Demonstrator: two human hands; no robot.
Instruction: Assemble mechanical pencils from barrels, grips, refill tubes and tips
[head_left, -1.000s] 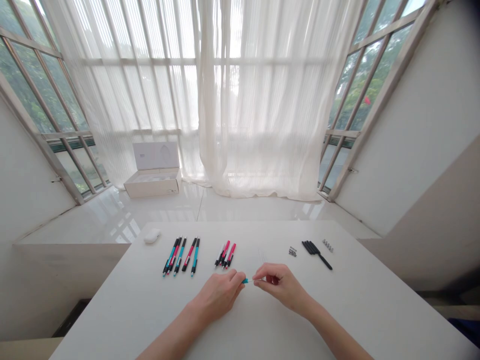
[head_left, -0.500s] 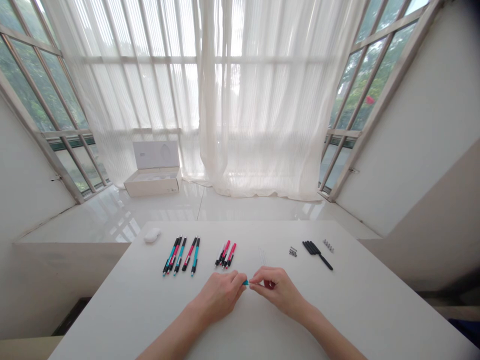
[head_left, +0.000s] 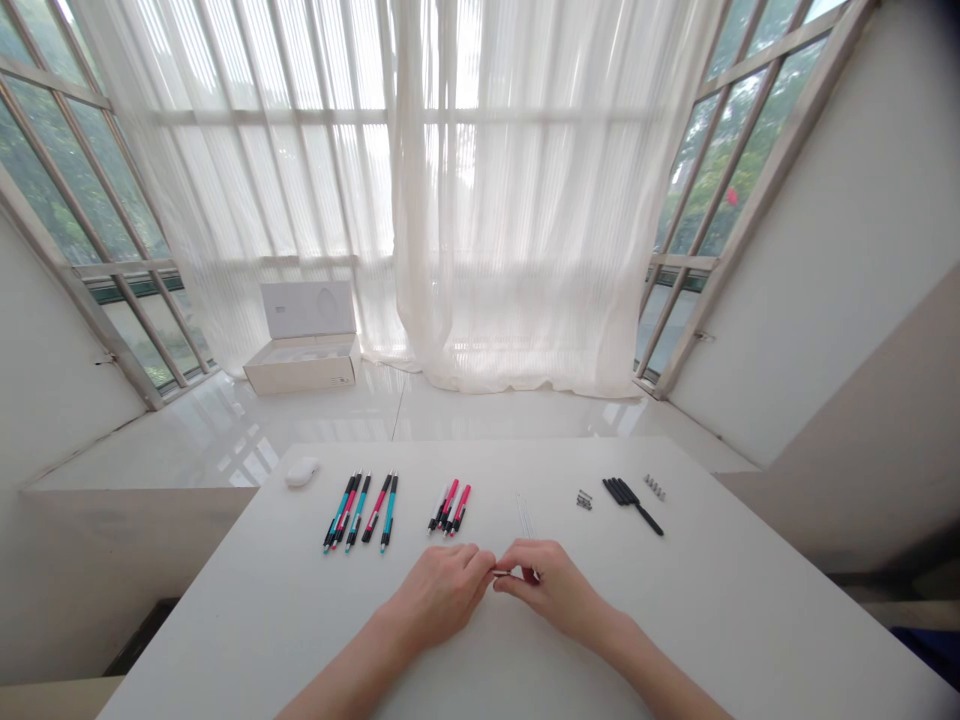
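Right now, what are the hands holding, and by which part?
The right hand pinches a slim piece between thumb and fingertips; which part cannot be told. Anything in the left hand is hidden by its fingers.

Left of the five pens point(head_left: 358, 512) we count one white case point(head_left: 302, 472); behind them, one box point(head_left: 300, 376); right, black tubes point(head_left: 621, 493) too bunched to count.

Nothing can be read; the white box point(head_left: 292, 377) bears tiny marks point(head_left: 340, 380).

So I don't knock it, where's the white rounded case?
In the head view, the white rounded case lies near the far left corner of the table, left of the teal and pink pens.
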